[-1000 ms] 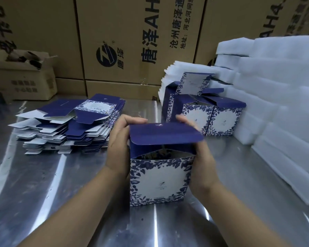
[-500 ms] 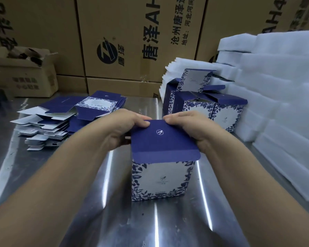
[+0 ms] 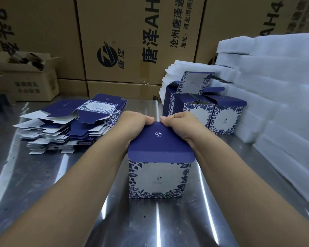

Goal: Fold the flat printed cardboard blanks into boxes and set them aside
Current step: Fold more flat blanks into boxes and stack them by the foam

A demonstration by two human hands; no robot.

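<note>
A blue floral box (image 3: 157, 177) stands upright on the steel desk (image 3: 61, 184), where the left hand (image 3: 136, 123) and right hand (image 3: 179, 123) curl their fingers (image 3: 149, 120) over the far edge of its lid (image 3: 159, 145), whose front tab overhangs the front wall, so pressing down now would likely crease it outside rather than tuck it in.

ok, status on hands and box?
Left hand, right hand both grip the lid at its far edge. Box upright on steel table, tuck flap untucked. Nothing blocking.
</note>
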